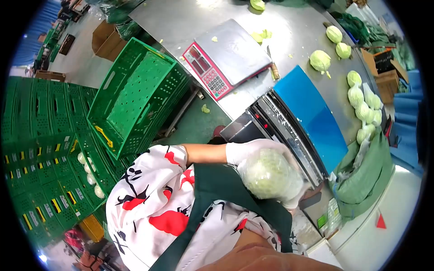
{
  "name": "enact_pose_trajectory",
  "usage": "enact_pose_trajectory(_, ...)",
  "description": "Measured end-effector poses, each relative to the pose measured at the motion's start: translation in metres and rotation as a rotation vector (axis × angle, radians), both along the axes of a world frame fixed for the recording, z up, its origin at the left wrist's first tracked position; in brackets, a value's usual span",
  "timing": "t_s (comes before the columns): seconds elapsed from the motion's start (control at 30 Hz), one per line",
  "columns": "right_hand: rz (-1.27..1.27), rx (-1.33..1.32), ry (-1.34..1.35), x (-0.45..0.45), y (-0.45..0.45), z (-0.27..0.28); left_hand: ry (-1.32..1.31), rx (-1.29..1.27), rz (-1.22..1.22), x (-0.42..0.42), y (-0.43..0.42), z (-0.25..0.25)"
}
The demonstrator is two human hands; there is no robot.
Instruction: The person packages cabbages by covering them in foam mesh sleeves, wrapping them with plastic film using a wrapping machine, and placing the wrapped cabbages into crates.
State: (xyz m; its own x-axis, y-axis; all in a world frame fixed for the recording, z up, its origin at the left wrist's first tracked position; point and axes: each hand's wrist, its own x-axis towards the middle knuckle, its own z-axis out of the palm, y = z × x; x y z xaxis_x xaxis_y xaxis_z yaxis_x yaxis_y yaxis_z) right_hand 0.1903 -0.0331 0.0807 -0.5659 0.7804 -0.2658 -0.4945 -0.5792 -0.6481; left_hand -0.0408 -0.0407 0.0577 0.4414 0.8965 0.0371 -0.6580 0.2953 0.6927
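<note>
A pale green cabbage [266,174] wrapped in clear plastic film is held close to my body. My left hand [251,150], in a white glove, is wrapped around the cabbage's upper left side. On the other side my right hand [296,187], also gloved in white, closes around it; the cabbage and film partly hide those fingers. Just beyond the hands is the film-wrapping machine [280,133], with metal bars, red switches and a blue plate [312,117].
A red-and-white scale [235,52] and a knife [274,67] lie on the metal table [172,18]. Loose cabbages [320,60] and netted cabbages [361,110] sit to the right. A green crate [135,95] stands left, beside stacked crates [40,149]. A green sack [366,180] is at right.
</note>
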Motion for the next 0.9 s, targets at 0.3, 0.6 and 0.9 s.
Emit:
enact_pose_trajectory(0.3,0.079,0.522,-0.128,-0.16,0.056,-0.018,-0.069,-0.033,0.887,-0.109,-0.046,0.031)
enact_pose_trajectory(0.6,0.434,0.862,-0.557,-0.229,0.061,0.002,0.086,-0.268,1.461,-0.344,-0.09,-0.062)
enact_pose_trajectory(0.9,0.045,0.223,-0.688,-0.139,0.066,-0.025,0.141,-0.591,1.242,-0.503,-0.122,-0.252)
